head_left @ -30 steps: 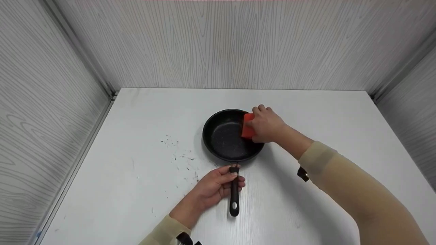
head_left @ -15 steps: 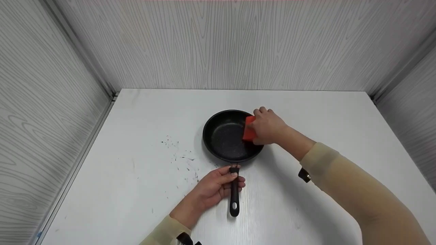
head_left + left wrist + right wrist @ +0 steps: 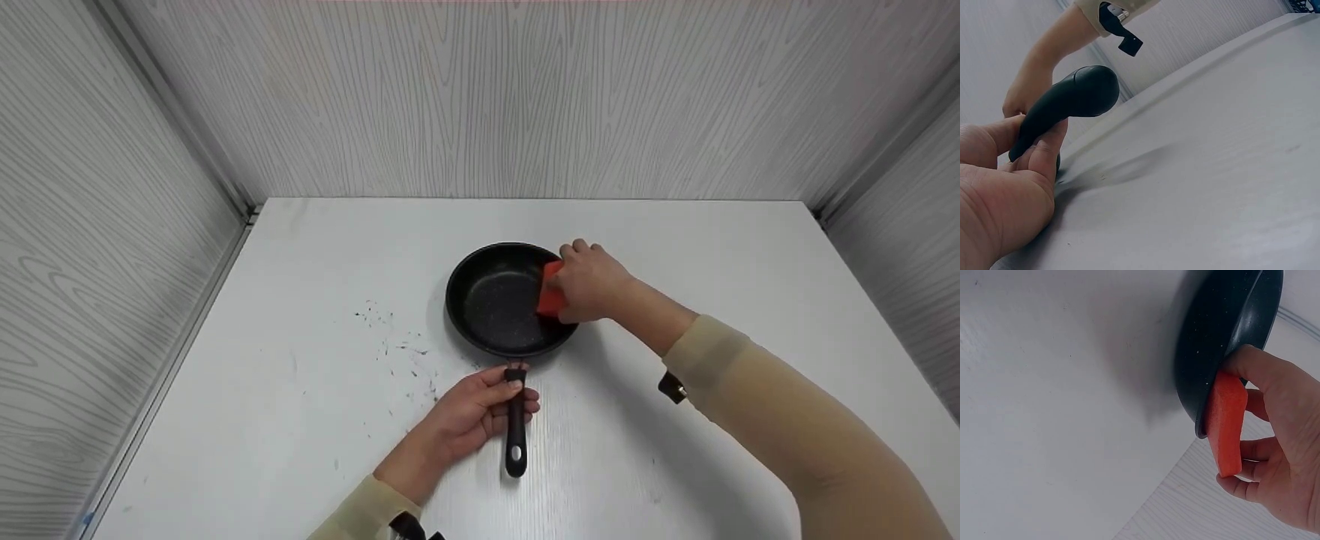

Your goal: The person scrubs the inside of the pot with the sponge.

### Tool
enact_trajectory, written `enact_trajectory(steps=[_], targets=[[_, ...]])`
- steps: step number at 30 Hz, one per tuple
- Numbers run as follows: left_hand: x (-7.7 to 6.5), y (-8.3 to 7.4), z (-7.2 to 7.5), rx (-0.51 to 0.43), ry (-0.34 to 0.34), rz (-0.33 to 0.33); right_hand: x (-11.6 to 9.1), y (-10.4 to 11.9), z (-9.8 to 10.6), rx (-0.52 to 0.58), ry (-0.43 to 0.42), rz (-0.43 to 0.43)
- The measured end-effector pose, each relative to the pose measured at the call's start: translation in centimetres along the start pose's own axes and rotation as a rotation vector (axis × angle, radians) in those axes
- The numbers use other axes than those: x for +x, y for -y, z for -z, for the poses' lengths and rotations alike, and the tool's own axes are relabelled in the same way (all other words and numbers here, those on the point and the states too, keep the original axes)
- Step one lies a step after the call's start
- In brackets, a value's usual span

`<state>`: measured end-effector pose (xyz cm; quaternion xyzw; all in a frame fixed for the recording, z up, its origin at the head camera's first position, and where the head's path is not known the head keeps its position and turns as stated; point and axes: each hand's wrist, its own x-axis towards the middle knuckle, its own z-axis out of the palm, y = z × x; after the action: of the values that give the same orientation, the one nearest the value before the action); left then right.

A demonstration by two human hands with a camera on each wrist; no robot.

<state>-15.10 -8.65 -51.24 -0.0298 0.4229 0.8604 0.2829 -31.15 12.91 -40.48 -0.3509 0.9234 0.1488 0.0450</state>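
A black frying pan (image 3: 499, 307) is at the middle of the white table, its handle (image 3: 516, 435) towards me. My left hand (image 3: 474, 411) grips that handle near the pan, thumb on top and fingers beneath; the left wrist view shows the handle's rounded end (image 3: 1095, 90) beyond the fingers. An orange-red sponge (image 3: 1227, 422) is pinched between the thumb and fingers of my right hand (image 3: 1286, 422). In the head view the right hand (image 3: 592, 283) reaches over the pan's right rim, with the sponge (image 3: 551, 292) against the inner right side. The hand covers part of the sponge and rim.
Dark specks and smears (image 3: 405, 349) mark the white table (image 3: 300, 435) left of the pan. A wood-grain panel (image 3: 480, 97) rises behind the table, with side panels at left (image 3: 90, 262) and right (image 3: 907, 187).
My right hand and the sponge have moved slightly towards me and to the right along the pan's inner right side. The left hand and the pan look almost unmoved.
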Motion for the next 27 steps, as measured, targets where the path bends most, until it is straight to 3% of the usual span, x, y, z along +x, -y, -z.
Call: enact_trajectory(steps=[13, 27], targets=[[-0.2, 0.0, -0.1, -0.006, 0.007, 0.005, -0.6, -0.3, 0.2, 0.075, 0.027, 0.025], [-0.4, 0.0, -0.2, -0.006, -0.011, 0.012, -1.2, -1.2, -0.2, 0.24, 0.02, 0.068]])
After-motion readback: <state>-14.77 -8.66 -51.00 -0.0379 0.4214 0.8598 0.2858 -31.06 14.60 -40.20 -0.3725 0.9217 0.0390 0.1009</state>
